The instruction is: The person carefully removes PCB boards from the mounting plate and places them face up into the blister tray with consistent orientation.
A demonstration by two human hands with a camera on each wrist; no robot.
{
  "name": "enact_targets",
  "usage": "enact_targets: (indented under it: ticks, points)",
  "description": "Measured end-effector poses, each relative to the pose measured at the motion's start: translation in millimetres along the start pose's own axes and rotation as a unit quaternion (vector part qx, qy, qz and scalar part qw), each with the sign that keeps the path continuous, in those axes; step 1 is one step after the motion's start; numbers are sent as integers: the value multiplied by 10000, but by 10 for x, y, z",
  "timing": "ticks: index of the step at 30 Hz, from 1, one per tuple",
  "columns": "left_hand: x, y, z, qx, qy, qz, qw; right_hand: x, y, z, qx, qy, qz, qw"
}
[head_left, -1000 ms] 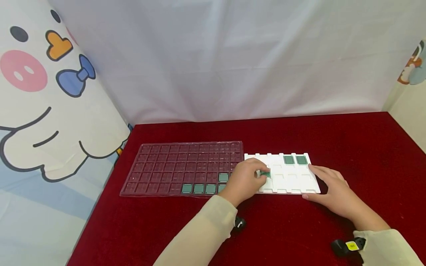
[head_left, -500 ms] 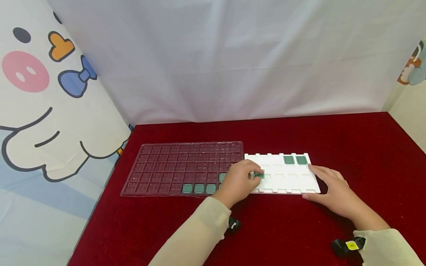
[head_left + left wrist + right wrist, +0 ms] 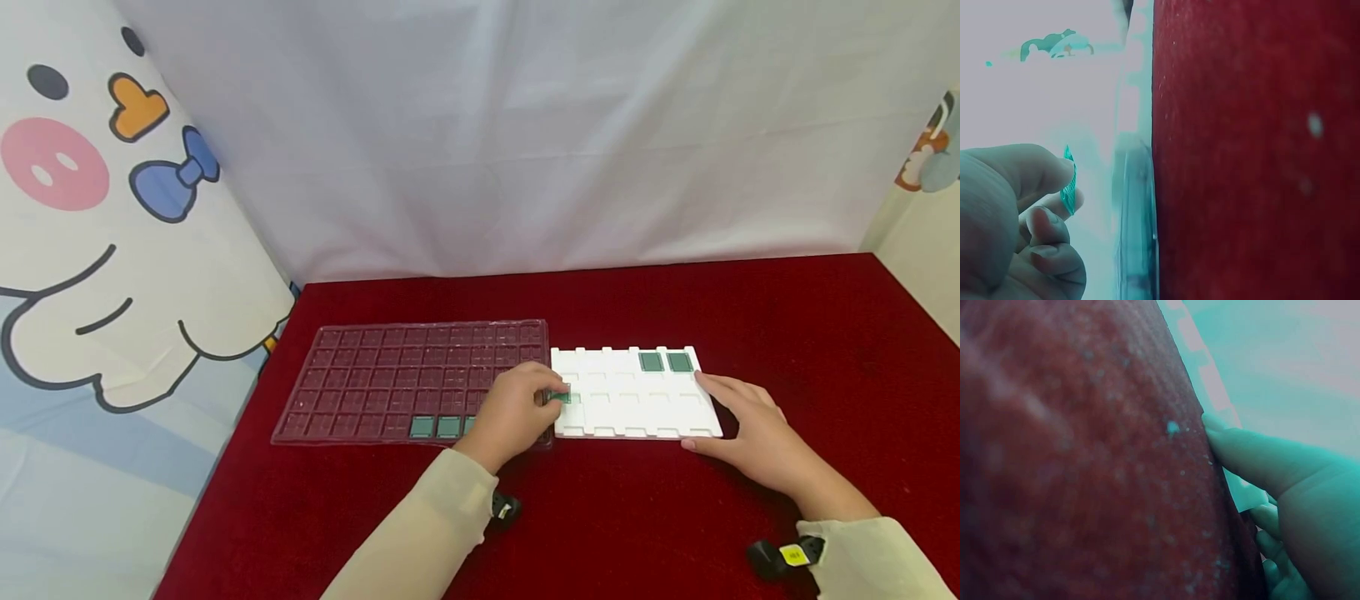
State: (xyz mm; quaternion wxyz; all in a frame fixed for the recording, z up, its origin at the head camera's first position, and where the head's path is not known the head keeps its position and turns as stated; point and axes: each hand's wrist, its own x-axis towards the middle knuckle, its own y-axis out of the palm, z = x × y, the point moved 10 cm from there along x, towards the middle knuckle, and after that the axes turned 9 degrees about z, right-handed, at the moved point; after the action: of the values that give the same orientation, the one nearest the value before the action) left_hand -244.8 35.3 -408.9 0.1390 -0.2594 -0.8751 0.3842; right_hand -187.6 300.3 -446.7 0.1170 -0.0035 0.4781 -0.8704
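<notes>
In the head view, my left hand (image 3: 513, 412) pinches a small green square chip (image 3: 562, 394) between thumb and fingers, above the left edge of the white tray (image 3: 633, 404). The chip (image 3: 1068, 181) stands on edge between the fingertips in the left wrist view. Two green chips (image 3: 679, 362) sit in the white tray's back right pockets. My right hand (image 3: 757, 437) grips that tray's front right corner, thumb along the front edge, forefinger on the right side. Left of it lies a clear plastic tray (image 3: 352, 379) with green chips (image 3: 422, 427) in its front row; my left hand covers part of it.
Both trays lie side by side on a red cloth-covered table (image 3: 637, 517). A white curtain (image 3: 525, 150) rises behind the table, and a cartoon-printed cloth (image 3: 112, 275) hangs at the left.
My left hand has moved left with the pinched chip, from over the white tray's pockets to its left edge. The right hand and both trays have stayed in place.
</notes>
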Motion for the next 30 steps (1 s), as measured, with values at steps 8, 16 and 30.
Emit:
enact_targets:
  ticks: [8,16,30]
  points:
    - [-82,-88,125,-18,25,-113,9999,-6,8,4,-29,69,29,10000]
    - [-144,-182,201,15,-81,-150,9999,-7,12,0,-36,81,33,10000]
    - [-253,-245,333,-35,-228,-141,9996,-9,4,18,-1,79,61,10000]
